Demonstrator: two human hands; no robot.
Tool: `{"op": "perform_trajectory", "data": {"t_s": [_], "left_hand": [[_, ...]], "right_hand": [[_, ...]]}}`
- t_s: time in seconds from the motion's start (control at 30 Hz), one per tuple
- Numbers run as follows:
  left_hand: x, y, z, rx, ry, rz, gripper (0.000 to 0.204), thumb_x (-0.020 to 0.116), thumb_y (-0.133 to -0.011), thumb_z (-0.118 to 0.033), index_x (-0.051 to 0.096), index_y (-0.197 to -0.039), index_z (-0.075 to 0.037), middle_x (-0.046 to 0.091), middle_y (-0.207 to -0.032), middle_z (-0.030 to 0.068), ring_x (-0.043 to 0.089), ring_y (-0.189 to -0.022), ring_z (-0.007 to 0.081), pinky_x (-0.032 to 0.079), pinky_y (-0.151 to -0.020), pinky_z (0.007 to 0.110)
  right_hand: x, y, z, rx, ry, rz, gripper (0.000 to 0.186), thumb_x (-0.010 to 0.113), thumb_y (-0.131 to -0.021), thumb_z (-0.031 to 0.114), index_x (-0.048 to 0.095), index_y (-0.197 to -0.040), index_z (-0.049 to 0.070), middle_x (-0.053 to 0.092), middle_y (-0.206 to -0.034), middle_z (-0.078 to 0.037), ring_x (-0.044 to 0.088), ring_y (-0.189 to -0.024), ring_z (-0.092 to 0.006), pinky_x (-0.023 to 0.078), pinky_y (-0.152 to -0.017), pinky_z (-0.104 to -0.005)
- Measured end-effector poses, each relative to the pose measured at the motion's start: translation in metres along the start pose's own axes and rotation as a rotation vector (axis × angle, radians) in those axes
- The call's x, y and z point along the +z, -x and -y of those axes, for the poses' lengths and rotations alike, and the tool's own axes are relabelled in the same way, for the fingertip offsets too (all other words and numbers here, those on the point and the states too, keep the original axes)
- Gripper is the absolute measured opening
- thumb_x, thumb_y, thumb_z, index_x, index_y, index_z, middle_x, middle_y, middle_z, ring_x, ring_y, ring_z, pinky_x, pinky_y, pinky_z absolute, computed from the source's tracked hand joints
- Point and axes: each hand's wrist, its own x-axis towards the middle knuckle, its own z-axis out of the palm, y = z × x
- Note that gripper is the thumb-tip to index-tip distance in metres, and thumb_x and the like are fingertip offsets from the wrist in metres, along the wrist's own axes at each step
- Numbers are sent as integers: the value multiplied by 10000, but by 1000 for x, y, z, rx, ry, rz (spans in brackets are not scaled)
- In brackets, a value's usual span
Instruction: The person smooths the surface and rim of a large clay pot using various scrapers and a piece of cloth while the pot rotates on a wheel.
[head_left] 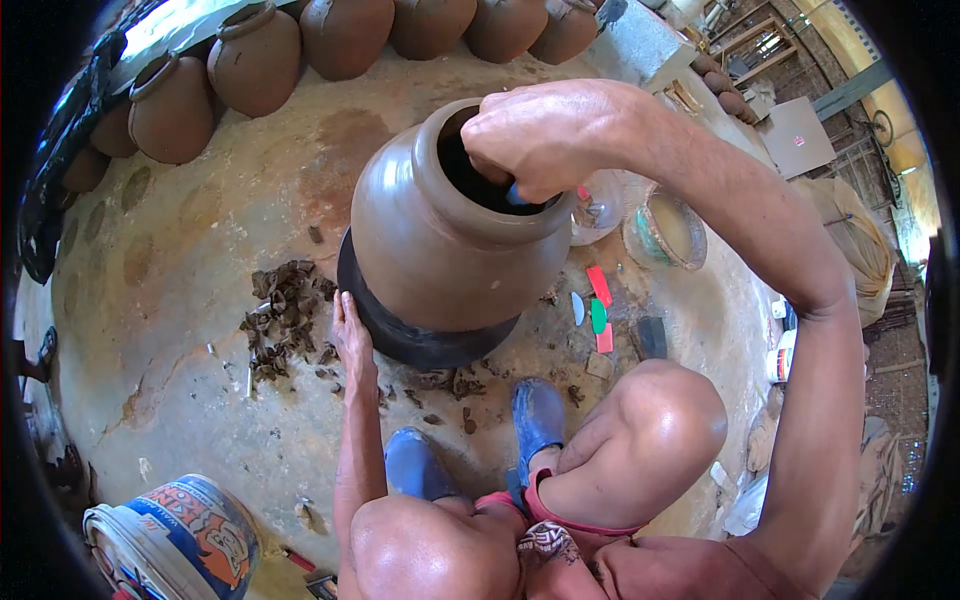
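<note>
The pot (440, 255) stands just above the middle of the frame, leaning a little in this bent view, on a round dark base (425, 347) on the floor (190, 350). The left hand (353, 335) lies along the base's left edge, its fingers nearly straight, gripping nothing; touching there leaves the clay wall clear — and would suit steadying or turning the base.

The right hand (535, 135) reaches over from the right and dips into the mouth, wrist bent, since the opening is the only way to the inner wall. Its fingers are curled, and a scrap of blue (516, 195) shows beside them. It may be a small tool pinched there, but the rim hides the tips, so I cannot tell how tightly they close or on what.

Red (599, 285), green (598, 317) and pale blue (578, 308) pieces lie right of the base, near the right knee, with a tub (648, 243) of cloudy liquid above them: all handy for the right arm. Clay scraps (285, 315) are heaped at left of centre, off the base — while finished-looking pots (255, 62) line the top of the frame, well apart from the feet.
</note>
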Motion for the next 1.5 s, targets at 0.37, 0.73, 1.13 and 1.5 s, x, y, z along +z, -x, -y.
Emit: {"op": "perform_trajectory", "data": {"t_s": [0.37,0.73,1.13,1.5], "left_hand": [[-18,11,6,38,5,48,651,509,-1078,-406,309,-1601,-74,413,-1594,161,460,-1410,258,353,-1162,348],[-42,-32,34,-185,-85,114,473,643,-954,-412,554,-1331,-139,621,-1237,58,586,-1125,233,525,-819,458],[-151,-70,75,527,-825,362,212,714,-866,-185,752,-1052,-91,730,-1107,152,679,-1067,321,556,-889,433],[-111,-31,35,55,-494,153,434,626,-944,-400,543,-1326,-212,592,-1378,93,577,-1265,284,517,-960,545]], "right_hand": [[112,86,-86,320,-821,-1156,296,638,-931,95,688,-1217,37,727,-953,-51,671,-865,-120,540,-760,-306],[514,76,40,788,-1018,-485,259,675,-816,115,753,-1057,61,721,-906,-216,711,-846,-364,547,-785,-464],[538,95,64,826,-1210,-392,178,641,-864,127,728,-998,49,712,-979,-209,690,-938,-391,539,-823,-504],[459,102,-177,1147,-845,-962,242,641,-954,166,716,-1152,48,723,-1002,-227,717,-929,-349,540,-797,-428]]}}
